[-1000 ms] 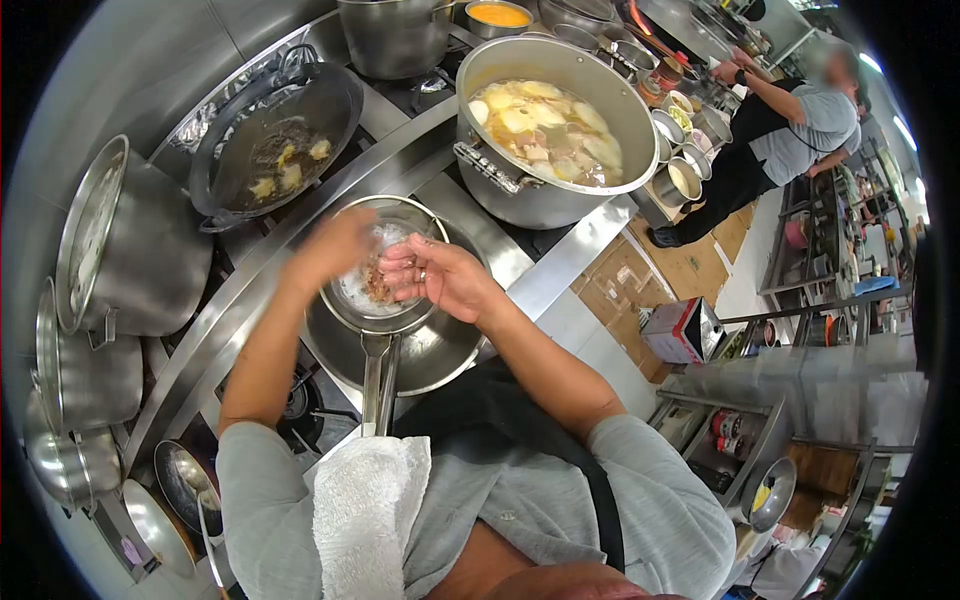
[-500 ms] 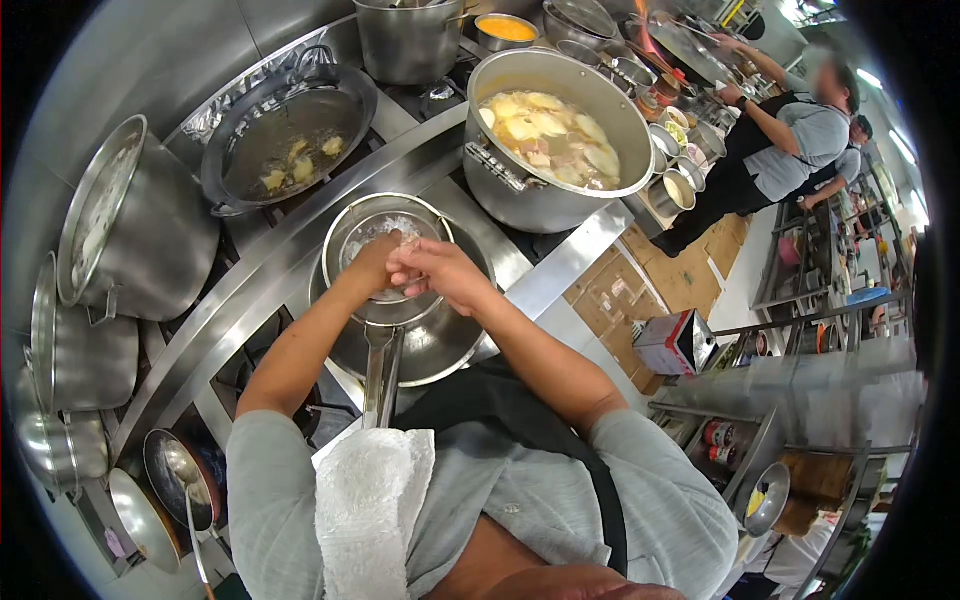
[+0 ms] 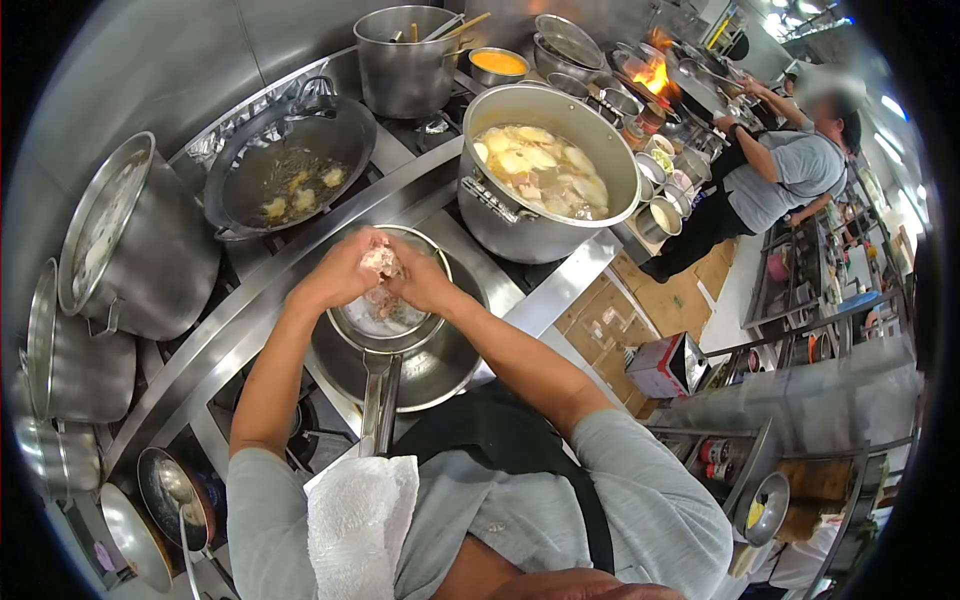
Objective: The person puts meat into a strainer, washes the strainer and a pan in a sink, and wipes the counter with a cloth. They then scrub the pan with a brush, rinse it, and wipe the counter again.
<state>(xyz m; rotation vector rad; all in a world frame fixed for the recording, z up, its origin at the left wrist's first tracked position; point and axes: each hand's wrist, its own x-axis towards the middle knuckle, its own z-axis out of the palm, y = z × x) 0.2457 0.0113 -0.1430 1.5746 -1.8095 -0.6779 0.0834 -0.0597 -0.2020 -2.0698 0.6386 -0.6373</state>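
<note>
My left hand (image 3: 343, 272) and my right hand (image 3: 421, 280) meet over a long-handled metal pan (image 3: 385, 345). Pressed between their curled fingers is a pale, pinkish food lump (image 3: 381, 262) with a white coating, and more pinkish pieces show just below it. White powder (image 3: 375, 322) lies in the pan under my fingers. The pan sits over a wider metal bowl (image 3: 430, 375), its handle pointing back at my apron. To the upper left is a dark wok of oil (image 3: 240, 170) with a few golden pieces (image 3: 303, 198) in it.
Right of the pan stands a large pot (image 3: 500, 225) of broth with pale pieces. Tall pots (image 3: 160, 260) line the left side. A white towel (image 3: 360, 525) hangs at my chest. Farther right, a person (image 3: 790, 165) works at a wok with flames (image 3: 652, 75).
My hands have drawn apart a little and now show the coated pinkish lump between them. More bubbles surround the pieces in the oil. Flames have risen at the co-worker's wok.
</note>
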